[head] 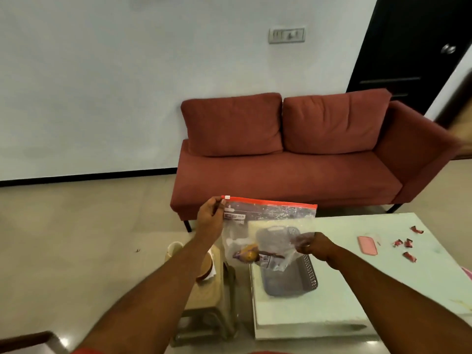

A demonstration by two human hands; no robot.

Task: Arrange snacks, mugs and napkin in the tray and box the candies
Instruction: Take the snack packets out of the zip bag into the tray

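I hold a clear zip bag (270,221) with a red seal strip up over the table's left end. My left hand (210,218) pinches its top left corner by the slider. My right hand (313,245) grips the bag's lower right side. Snack packets (251,255), one yellow and one dark, lie in the bag's bottom. Below the bag stands a grey perforated tray (305,277) on the pale table (383,290). Several red-wrapped candies (406,245) are scattered at the table's right, next to a pink lid or box (367,245).
A beige stool (204,290) to the left of the table carries a cream mug (175,249) and a brown-rimmed bowl or mug (205,267) on white paper. A red sofa (293,162) stands behind, with a dark door (408,47) at the back right.
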